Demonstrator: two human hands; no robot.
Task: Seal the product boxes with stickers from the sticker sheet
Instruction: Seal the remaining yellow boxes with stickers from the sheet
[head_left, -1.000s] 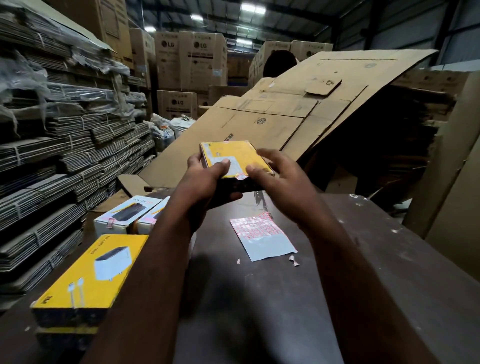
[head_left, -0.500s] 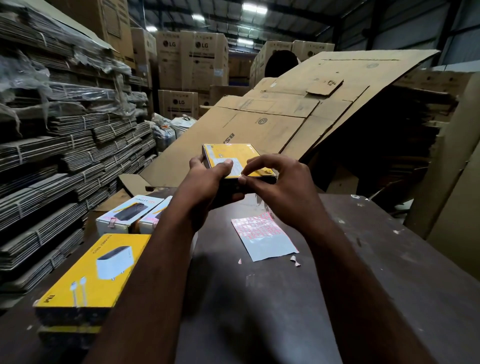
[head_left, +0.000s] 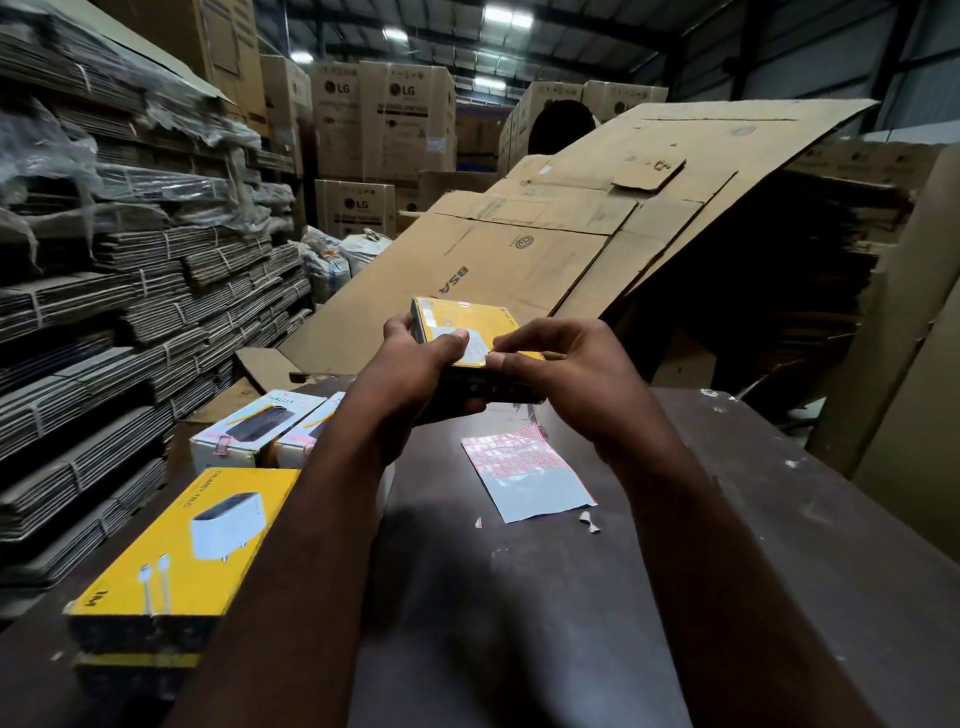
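Observation:
I hold a yellow product box (head_left: 470, 322) above the dark table (head_left: 545, 597), its black side facing me. My left hand (head_left: 415, 369) grips its left end, thumb on the top face. My right hand (head_left: 563, 374) pinches the box's near right edge with index finger and thumb, at the white label; a sticker under the fingertips cannot be made out. The sticker sheet (head_left: 524, 467), red-and-white squares on grey backing, lies flat on the table just below my hands.
A stack of yellow product boxes (head_left: 192, 551) sits at the near left. Two white product boxes (head_left: 260, 426) lie behind it. Paper scraps (head_left: 589, 521) lie by the sheet. Bundled flat cardboard (head_left: 130, 312) lines the left; a large cardboard sheet (head_left: 571, 234) leans behind the table.
My right hand's fingers curled down from lying along the box's right side to a pinch on its near right edge. The box tilted slightly; my left hand kept its grip.

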